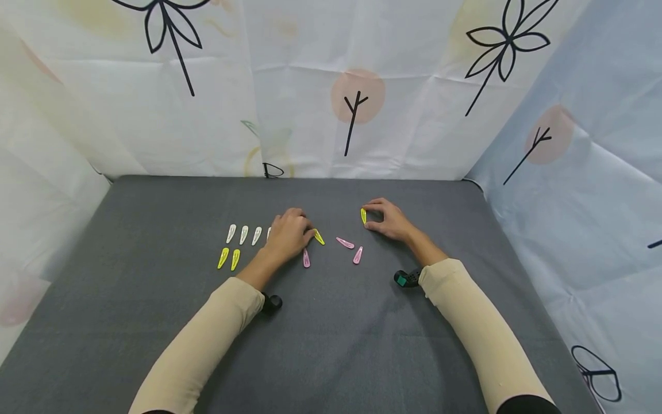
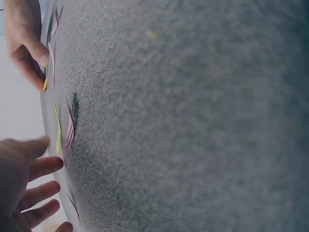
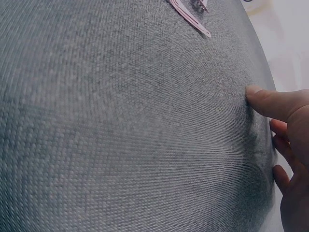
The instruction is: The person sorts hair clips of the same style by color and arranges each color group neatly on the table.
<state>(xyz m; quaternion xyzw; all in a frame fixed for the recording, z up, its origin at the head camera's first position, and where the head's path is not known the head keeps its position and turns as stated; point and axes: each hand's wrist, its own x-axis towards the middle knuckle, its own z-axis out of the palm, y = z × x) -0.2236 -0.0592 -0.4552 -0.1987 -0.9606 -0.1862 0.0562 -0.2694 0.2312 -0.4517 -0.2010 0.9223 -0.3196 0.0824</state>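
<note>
My right hand [image 1: 389, 221] pinches a yellow snap hair clip [image 1: 364, 216] between thumb and fingers, at the table's surface. The right wrist view shows my thumb [image 3: 263, 100] low over the cloth, with that clip hidden. My left hand [image 1: 291, 234] is spread just left of another yellow hair clip [image 1: 319, 237], thumb tip right beside it. In the left wrist view the fingers [image 2: 41, 193] are apart and hold nothing. A pink hair clip [image 1: 306, 258] lies just below the left hand. Two more, one pink clip [image 1: 345, 242] and another pink clip [image 1: 357, 255], lie between the hands.
Left of the left hand, white hair clips [image 1: 244, 234] stand in a row, the rightmost partly covered by that hand. Beneath them are two yellow hair clips [image 1: 223, 258]. A grey cloth covers the table [image 1: 331, 345]; a patterned curtain [image 1: 305, 46] hangs behind it.
</note>
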